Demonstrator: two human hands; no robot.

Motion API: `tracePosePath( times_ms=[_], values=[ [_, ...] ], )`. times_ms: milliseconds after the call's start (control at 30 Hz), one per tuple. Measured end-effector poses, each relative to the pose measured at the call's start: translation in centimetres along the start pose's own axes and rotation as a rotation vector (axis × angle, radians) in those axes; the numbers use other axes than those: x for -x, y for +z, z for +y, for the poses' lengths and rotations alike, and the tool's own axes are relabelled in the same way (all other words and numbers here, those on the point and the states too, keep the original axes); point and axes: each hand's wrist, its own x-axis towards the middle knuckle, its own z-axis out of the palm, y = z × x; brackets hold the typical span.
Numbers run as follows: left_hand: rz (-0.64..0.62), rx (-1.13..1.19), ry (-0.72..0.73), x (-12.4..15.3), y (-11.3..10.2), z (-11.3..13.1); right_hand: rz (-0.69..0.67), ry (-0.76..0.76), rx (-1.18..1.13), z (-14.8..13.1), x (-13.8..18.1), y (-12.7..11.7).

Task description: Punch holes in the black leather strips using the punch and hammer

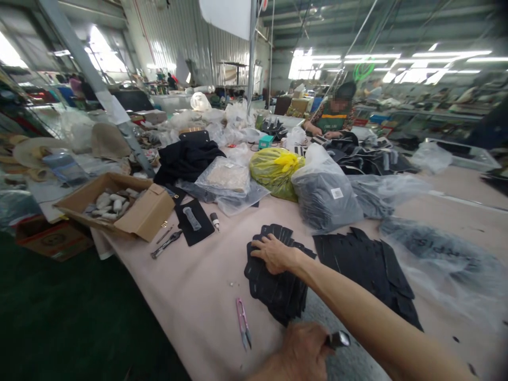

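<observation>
My right hand [273, 255] reaches in from the right, its fingers spread over a fanned pile of flat black pieces [278, 296]. Those pieces overlap one another and have rounded tabs along their edges. Low in the view, my left hand [304, 346] is closed around a dark tool with a shiny metal end [340, 338]; its exact kind cannot be made out. This hand is just below the near end of the pile. Pink-handled thread snips [243, 323] lie to its left on the table. More flat black pieces [361, 270] are spread to the right, partly behind my right forearm.
Left of the pile are a small dark bottle [215, 221], a black panel [194, 225], a metal tool [165, 245] and a cardboard box [115, 203] with spools. Filled plastic bags [327, 196] stand behind. A person [333, 116] works across the table [190, 296].
</observation>
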Motion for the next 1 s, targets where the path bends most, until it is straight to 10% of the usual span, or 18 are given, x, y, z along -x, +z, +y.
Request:
tracePosePath(
  times_ms=[533,1000],
  values=[
    [0.052,-0.041,-0.075,-0.4,-1.0,1.1,0.092,0.024,0.009,0.3,3.3,0.1],
    [0.098,-0.101,-0.086,-0.2,-0.7,0.9,0.127,0.962,-0.300,-1.7,8.7,0.8]
  ],
)
